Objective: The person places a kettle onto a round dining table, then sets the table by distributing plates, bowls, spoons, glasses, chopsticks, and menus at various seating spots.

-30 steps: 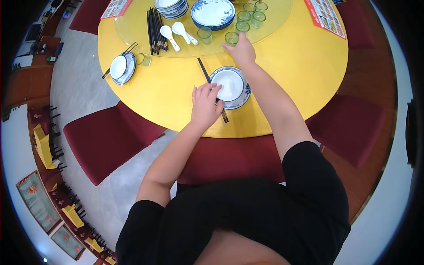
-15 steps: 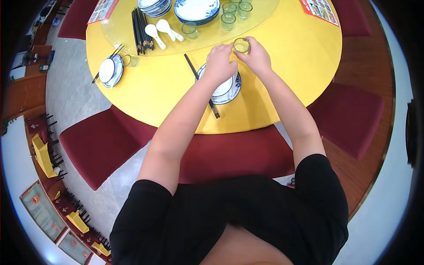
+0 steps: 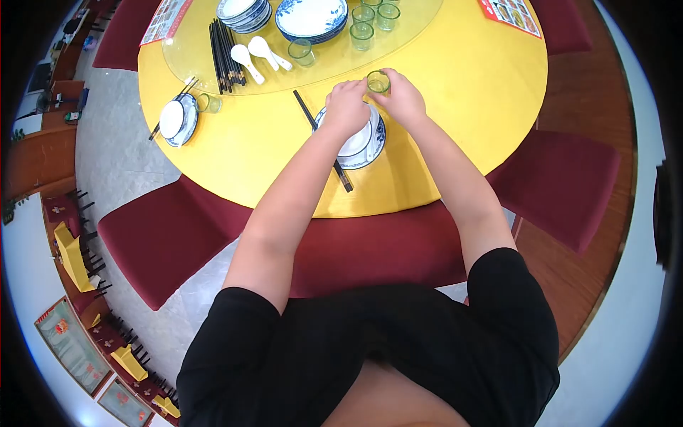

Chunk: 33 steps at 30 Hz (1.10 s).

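Observation:
A small greenish glass (image 3: 378,82) is held just beyond the place setting, with my right hand (image 3: 403,99) closed round its right side. My left hand (image 3: 348,107) reaches over the bowl, fingers bent together and their tips against the glass's left side. Beneath the left hand, a white bowl (image 3: 357,145) rests on a blue-patterned plate (image 3: 376,151), both partly hidden. Black chopsticks (image 3: 306,111) lie along the plate's left side, crossed by my left forearm. Whether the glass's base touches the tablecloth is hard to see.
On the glass turntable (image 3: 398,57) are stacked bowls (image 3: 244,16), plates (image 3: 311,20), several glasses (image 3: 361,35), white spoons (image 3: 245,62) and a chopstick bundle (image 3: 225,60). Another setting with a bowl (image 3: 172,119) and glass (image 3: 210,103) stands left. Red chairs (image 3: 174,238) surround the yellow table (image 3: 477,107).
Both hands have come slightly nearer to me and to the left with the glass, which now sits closer to the plate's far edge. The view has also shifted a little.

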Available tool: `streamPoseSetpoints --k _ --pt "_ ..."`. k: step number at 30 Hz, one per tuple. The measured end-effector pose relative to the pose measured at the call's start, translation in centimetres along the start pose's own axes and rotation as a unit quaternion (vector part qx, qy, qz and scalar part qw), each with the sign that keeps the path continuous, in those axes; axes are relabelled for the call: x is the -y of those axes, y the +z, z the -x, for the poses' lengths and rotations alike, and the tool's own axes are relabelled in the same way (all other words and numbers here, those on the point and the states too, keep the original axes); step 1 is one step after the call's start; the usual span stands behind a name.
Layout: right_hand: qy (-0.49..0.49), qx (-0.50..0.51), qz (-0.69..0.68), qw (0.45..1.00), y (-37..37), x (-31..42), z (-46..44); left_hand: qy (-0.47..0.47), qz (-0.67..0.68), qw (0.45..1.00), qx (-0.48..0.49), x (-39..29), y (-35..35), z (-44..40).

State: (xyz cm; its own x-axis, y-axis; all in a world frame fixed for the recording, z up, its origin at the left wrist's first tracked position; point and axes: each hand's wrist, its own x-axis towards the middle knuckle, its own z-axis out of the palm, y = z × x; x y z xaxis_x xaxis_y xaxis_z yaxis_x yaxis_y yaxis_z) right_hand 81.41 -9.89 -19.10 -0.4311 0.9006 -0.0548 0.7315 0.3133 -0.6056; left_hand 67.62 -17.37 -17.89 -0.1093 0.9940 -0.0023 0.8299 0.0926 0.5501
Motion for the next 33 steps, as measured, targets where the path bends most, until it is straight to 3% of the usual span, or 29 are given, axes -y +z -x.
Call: streamPoseSetpoints --k 5,8,11,12,14,15,16,18,19,21,26,28,31,33 --pt "0.017 0.025 0.03 0.999 -0.8 1.1 1.2 -0.014 -0.034 0.999 0.016 -0.5 -0.8 1.1" --pt "0.019 0.027 -0.009 0.999 -4.0 2.1 4.2 0.025 0.035 0.997 -0.061 -2.1 -3.6 3.9" --pt "-0.035 -0.035 -0.063 0.997 -9.5 -1.3 11.4 0.181 0.22 0.958 -0.043 -9.7 -9.7 10.5" --pt "-0.01 -0.034 -0.086 0.996 -11.9 -1.8 14.7 0.191 0.265 0.945 -0.004 -12.9 -12.7 13.8" --pt "0.024 -0.07 -0.108 0.991 -16.3 -2.9 21.0 0.31 0.2 0.929 0.028 -19.4 -20.7 19.4" --pt "0.034 -0.106 -0.106 0.988 -18.2 -3.9 23.7 0.39 0.251 0.885 -0.043 -20.7 -21.5 21.7" --pt "0.031 -0.173 -0.088 0.98 -19.3 -5.7 26.1 0.482 0.339 0.802 -0.094 -21.9 -23.2 22.2" --pt "0.076 -0.234 -0.181 0.952 -21.0 -8.4 31.2 0.671 0.436 0.576 -0.167 -24.4 -26.5 23.2" --pt "0.095 -0.262 -0.178 0.944 -23.5 -9.4 34.6 0.704 0.412 0.577 0.044 -27.1 -30.9 25.1" --pt "0.14 -0.3 -0.196 0.923 -28.0 -13.6 41.5 0.731 0.381 0.566 -0.024 -34.6 -34.1 28.6" --pt "0.23 -0.325 -0.201 0.895 -36.0 -26.7 58.5 0.785 0.287 0.508 -0.206 -55.2 -28.5 35.2" --pt "0.231 -0.304 -0.239 0.893 -36.2 -32.0 62.2 0.809 0.232 0.476 -0.257 -61.4 -23.7 34.1" --pt "0.254 -0.236 -0.185 0.92 -40.1 -41.0 67.8 0.823 0.179 0.431 -0.323 -72.4 -15.7 30.8" --pt "0.294 -0.248 -0.212 0.899 -44.4 -43.9 73.0 0.808 0.15 0.418 -0.388 -80.1 -13.5 30.1"
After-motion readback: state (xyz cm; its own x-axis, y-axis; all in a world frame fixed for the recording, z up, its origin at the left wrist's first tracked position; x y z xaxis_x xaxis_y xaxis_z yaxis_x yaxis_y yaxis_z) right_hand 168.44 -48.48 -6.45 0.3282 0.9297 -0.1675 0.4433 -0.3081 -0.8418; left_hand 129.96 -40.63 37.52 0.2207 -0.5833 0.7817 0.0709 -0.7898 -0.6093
